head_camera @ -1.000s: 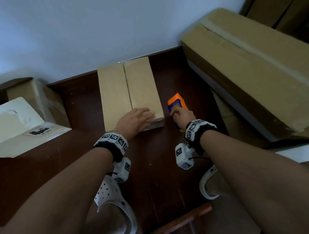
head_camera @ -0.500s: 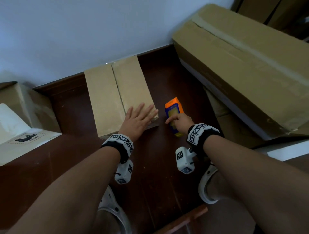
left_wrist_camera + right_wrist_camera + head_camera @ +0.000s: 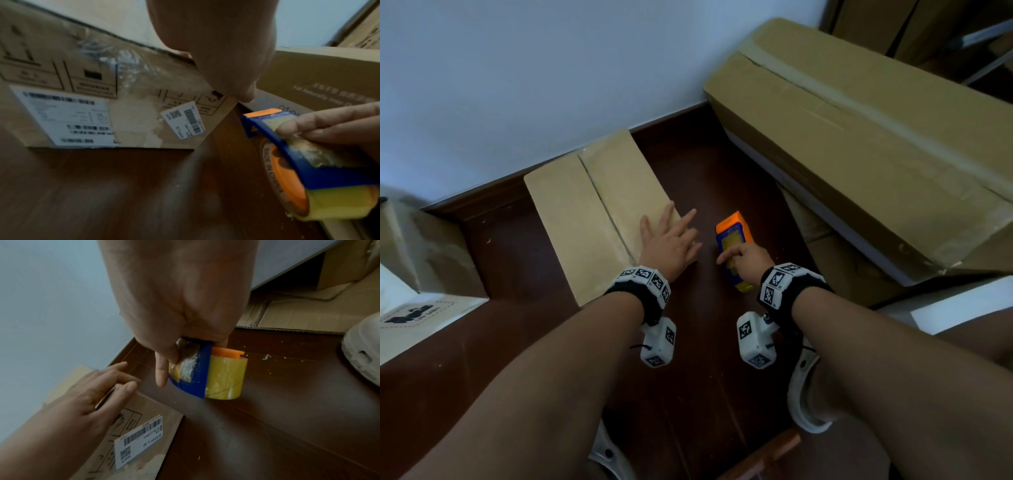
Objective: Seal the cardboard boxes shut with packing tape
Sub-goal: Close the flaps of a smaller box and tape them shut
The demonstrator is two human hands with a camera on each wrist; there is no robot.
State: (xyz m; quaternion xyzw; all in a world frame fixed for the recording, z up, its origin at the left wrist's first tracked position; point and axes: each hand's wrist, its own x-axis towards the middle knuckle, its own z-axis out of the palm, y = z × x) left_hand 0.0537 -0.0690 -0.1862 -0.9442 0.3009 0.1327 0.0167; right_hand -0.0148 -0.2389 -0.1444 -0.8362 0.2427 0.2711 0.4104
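A small cardboard box [image 3: 585,219] lies on the dark wooden floor against the wall, its two top flaps closed with a bare seam between them. My left hand [image 3: 674,233] rests on its near right corner with fingers straight and spread. Its front face carries shipping labels [image 3: 61,116]. Just right of the box a blue and orange tape dispenser [image 3: 729,229] with a yellowish roll sits on the floor. My right hand [image 3: 739,257] grips it from above, fingers [image 3: 162,369] wrapped over the blue cover [image 3: 197,369].
A long taped cardboard box [image 3: 859,154] leans at the right over flattened cardboard [image 3: 825,240]. More boxes [image 3: 424,260] stand at the left. The white wall [image 3: 551,68] closes the far side. My feet in white clogs [image 3: 804,394] are below my arms.
My left hand's fingers went from curled over the box's near edge to straight and spread at its right corner. The right hand stayed on the dispenser.
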